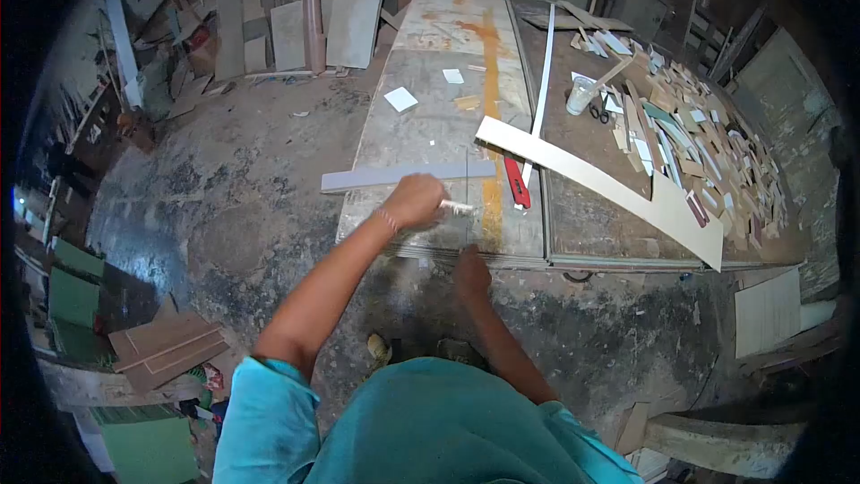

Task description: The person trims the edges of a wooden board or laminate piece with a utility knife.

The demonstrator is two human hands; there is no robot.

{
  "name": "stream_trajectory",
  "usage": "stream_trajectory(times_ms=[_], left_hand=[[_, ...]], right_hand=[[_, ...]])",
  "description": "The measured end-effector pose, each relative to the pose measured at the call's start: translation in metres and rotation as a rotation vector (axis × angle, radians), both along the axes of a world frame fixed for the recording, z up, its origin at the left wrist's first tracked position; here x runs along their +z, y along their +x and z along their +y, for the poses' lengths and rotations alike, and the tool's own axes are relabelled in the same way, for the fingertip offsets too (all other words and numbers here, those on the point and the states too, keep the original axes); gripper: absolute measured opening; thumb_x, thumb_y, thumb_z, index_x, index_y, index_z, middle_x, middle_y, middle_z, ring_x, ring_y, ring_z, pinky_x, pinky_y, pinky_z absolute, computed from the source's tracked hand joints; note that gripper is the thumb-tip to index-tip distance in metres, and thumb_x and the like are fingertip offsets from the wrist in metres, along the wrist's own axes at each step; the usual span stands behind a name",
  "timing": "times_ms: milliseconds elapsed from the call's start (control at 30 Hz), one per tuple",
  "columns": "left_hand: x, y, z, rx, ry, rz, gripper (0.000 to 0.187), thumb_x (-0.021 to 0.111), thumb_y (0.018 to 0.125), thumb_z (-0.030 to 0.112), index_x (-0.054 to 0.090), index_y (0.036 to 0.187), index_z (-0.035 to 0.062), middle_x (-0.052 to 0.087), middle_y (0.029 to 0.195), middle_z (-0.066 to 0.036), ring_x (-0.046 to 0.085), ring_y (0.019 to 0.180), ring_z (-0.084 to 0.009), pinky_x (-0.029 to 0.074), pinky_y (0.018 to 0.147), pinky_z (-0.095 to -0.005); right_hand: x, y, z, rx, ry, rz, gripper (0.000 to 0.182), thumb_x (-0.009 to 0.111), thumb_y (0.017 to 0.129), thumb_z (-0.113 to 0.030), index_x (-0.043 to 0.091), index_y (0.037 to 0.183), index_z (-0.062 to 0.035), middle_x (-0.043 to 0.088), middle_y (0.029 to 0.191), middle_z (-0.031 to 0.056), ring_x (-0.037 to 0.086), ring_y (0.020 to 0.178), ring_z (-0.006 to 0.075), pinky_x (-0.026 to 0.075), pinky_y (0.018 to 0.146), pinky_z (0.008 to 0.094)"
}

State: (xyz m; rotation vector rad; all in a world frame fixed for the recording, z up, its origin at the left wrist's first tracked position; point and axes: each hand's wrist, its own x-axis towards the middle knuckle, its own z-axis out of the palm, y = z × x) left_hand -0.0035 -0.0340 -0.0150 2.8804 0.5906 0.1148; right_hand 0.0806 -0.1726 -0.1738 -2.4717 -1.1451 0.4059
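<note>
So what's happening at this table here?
A person in a teal shirt works at a long, stained grey table. The left hand grips a short white piece beside a long whitish strip lying across the table. The right hand is blurred at the near edge; its hold is unclear. A flat red object lies to the right.

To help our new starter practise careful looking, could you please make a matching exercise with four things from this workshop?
Things
1. Scissors
2. Shirt
3. Left hand
4. Cup

Places, colours and states
A. Turquoise
B. With a flat stick leaning out of it
C. Black, lying on the cluttered right-hand table
D. By the near edge of a long pale strip

Right pairs: 1-C, 2-A, 3-D, 4-B
</note>
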Motion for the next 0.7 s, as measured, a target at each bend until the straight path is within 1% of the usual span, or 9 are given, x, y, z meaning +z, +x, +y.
stream_trajectory(times_ms=[100,200,267,367,400,433,467,567,700], left_hand=[[0.004,0.029,0.035,0.106,-0.241,0.146,0.026,0.069,0.059,0.025,0.063,0.073,0.0031,0.06,0.075,-0.018,0.058,0.074,-0.0316,0.046,0.065,-0.0364],[0.006,0.037,0.048,0.135,-0.366,0.149,0.033,0.072,0.057,0.026,0.063,0.077,0.0008,0.06,0.079,-0.02,0.059,0.077,-0.0306,0.046,0.067,-0.0358],[-0.004,0.029,0.047,0.154,-0.407,0.117,0.034,0.071,0.058,0.024,0.062,0.079,-0.0004,0.059,0.079,-0.021,0.058,0.077,-0.0326,0.045,0.068,-0.0371],[0.007,0.019,0.023,0.094,-0.332,0.046,0.031,0.07,0.059,0.023,0.062,0.078,0.0,0.058,0.078,-0.021,0.057,0.076,-0.0337,0.045,0.068,-0.038],[0.018,0.019,-0.002,0.047,-0.091,0.051,0.02,0.065,0.061,0.019,0.062,0.07,0.0015,0.058,0.071,-0.019,0.057,0.07,-0.0335,0.045,0.065,-0.0387],[-0.009,0.024,-0.01,-0.05,0.106,0.076,0.011,0.06,0.061,0.014,0.061,0.064,0.004,0.059,0.067,-0.015,0.058,0.064,-0.0313,0.046,0.061,-0.0379],[-0.007,0.022,-0.032,-0.173,0.12,0.084,0.011,0.054,0.066,0.013,0.059,0.062,0.0036,0.058,0.064,-0.016,0.058,0.061,-0.0313,0.046,0.055,-0.0384],[-0.004,0.012,-0.066,-0.118,0.189,0.014,0.01,0.055,0.066,0.014,0.058,0.061,0.0057,0.058,0.066,-0.015,0.058,0.061,-0.0308,0.046,0.054,-0.0379],[0.0,0.006,0.0,-0.012,0.033,0.009,0.019,0.064,0.063,0.022,0.062,0.069,0.0047,0.06,0.068,-0.014,0.059,0.066,-0.0289,0.045,0.061,-0.0373]], right_hand=[[-0.021,0.0,-0.01,0.068,0.188,-0.096,0.03,0.036,0.084,-0.018,0.045,0.099,0.0065,0.057,0.073,0.0227,0.058,0.066,0.0344,0.045,0.054,0.0469],[-0.016,0.002,-0.012,0.07,0.004,0.023,0.033,0.032,0.085,-0.02,0.045,0.1,0.0062,0.057,0.075,0.0237,0.058,0.068,0.0362,0.045,0.056,0.047],[-0.014,0.002,-0.017,0.056,0.037,0.049,0.034,0.032,0.085,-0.022,0.044,0.1,0.0064,0.057,0.075,0.0243,0.057,0.069,0.0374,0.045,0.059,0.0467],[0.006,0.01,-0.009,0.096,0.041,0.099,0.035,0.031,0.085,-0.023,0.044,0.101,0.006,0.057,0.077,0.0246,0.056,0.07,0.0386,0.045,0.062,0.046],[0.009,0.011,-0.011,0.119,0.027,0.12,0.035,0.031,0.085,-0.023,0.044,0.101,0.0057,0.057,0.077,0.0246,0.056,0.07,0.0388,0.045,0.063,0.0458],[0.007,0.013,-0.013,0.124,0.076,0.104,0.035,0.031,0.085,-0.023,0.044,0.101,0.0052,0.057,0.078,0.0244,0.056,0.07,0.0388,0.045,0.063,0.0457],[0.002,0.014,-0.014,0.135,0.127,0.088,0.035,0.031,0.085,-0.022,0.045,0.101,0.0046,0.057,0.079,0.0243,0.056,0.07,0.0388,0.045,0.063,0.0457],[-0.031,0.011,-0.013,0.118,0.187,0.031,0.034,0.03,0.085,-0.023,0.045,0.102,0.0019,0.056,0.08,0.0241,0.056,0.07,0.0393,0.044,0.065,0.0468],[-0.019,-0.001,-0.006,0.032,-0.037,0.167,0.034,0.032,0.085,-0.025,0.044,0.105,-0.0003,0.056,0.08,0.0238,0.056,0.072,0.0396,0.044,0.064,0.0487]])
